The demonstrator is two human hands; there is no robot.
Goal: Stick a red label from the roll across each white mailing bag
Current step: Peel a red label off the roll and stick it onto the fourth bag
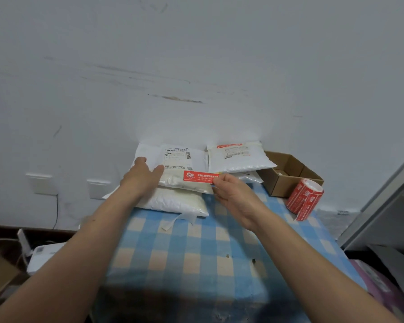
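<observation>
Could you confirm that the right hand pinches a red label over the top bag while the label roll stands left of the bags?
Not quite: in the head view the label roll stands right of the bags, beside the cardboard box. The right hand does pinch the red label over the top bag.

- red label (201, 177): white Chinese characters and a brush-style logo, too blurred to read
- shipping slip (177, 159) on top white mailing bag (197, 159): barcode, QR code, print illegible
- roll (304, 198): same white logo

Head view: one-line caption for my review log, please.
Left hand rests on the top white mailing bag while the right hand pinches a red label over its near edge.
</observation>
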